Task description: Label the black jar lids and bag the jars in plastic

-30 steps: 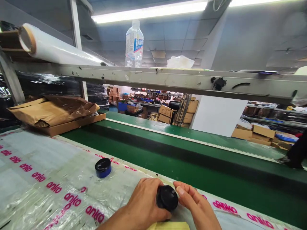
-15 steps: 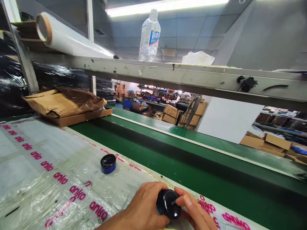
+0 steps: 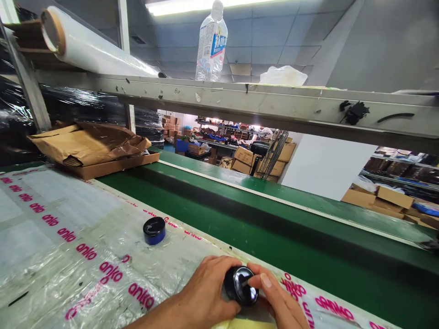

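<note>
My left hand (image 3: 209, 289) is wrapped round the side of a glossy black round object (image 3: 241, 285), like a jar lid or small cylinder, tilted so its shiny face shows. My right hand (image 3: 279, 294) has its fingertips pinched at the right part of that face. Whatever is between those fingertips is too small to name. A second round piece, glossy black on top with a blue side (image 3: 154, 230), stands on the plastic-covered table (image 3: 113, 219) to the left. Part of a yellow item (image 3: 243, 324) shows below my hands.
A green conveyor belt (image 3: 212, 201) runs beyond the table edge. An open cardboard tray with brown paper (image 3: 92, 144) lies at the back left. Overhead, a metal shelf rail (image 3: 219, 98) carries a plastic bottle (image 3: 211, 45) and a film roll (image 3: 96, 45). Boxes (image 3: 243, 160) stand behind.
The view has shifted slightly, and more of the yellow item shows at the bottom. Both hands stay on the black round object, with the right fingertips still at its face.
</note>
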A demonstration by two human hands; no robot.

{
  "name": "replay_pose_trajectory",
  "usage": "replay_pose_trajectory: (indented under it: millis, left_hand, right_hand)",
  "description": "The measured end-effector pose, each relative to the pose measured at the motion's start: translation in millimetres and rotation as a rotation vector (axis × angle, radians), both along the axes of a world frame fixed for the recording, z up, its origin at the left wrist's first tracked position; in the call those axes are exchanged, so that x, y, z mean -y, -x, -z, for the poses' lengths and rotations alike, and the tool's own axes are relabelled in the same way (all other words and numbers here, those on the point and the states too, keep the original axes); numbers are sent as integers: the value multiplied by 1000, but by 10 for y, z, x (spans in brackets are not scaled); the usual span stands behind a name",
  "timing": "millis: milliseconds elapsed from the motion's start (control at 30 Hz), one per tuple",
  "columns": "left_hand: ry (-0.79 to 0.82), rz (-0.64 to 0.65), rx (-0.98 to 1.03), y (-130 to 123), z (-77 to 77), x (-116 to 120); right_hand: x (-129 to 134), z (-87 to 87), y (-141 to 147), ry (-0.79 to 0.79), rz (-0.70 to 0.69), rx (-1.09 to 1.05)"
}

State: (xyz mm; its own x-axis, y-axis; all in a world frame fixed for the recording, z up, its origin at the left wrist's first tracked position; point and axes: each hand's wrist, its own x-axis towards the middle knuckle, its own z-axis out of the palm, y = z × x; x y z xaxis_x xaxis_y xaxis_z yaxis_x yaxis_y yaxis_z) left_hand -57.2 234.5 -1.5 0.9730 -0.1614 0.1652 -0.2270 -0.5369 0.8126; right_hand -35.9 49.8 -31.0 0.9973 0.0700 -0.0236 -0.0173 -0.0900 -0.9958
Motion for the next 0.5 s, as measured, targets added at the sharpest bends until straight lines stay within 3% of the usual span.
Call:
replay_pose_trajectory:
  millis: [333, 500]
  left_hand:
    - [2, 30, 47, -26, 30, -2]
    - [-6, 31, 45, -10, -15, -1]
  right_hand:
    - [-13, -178, 59, -37, -28, 25]
    - [-10, -136, 40, -14, -41, 36]
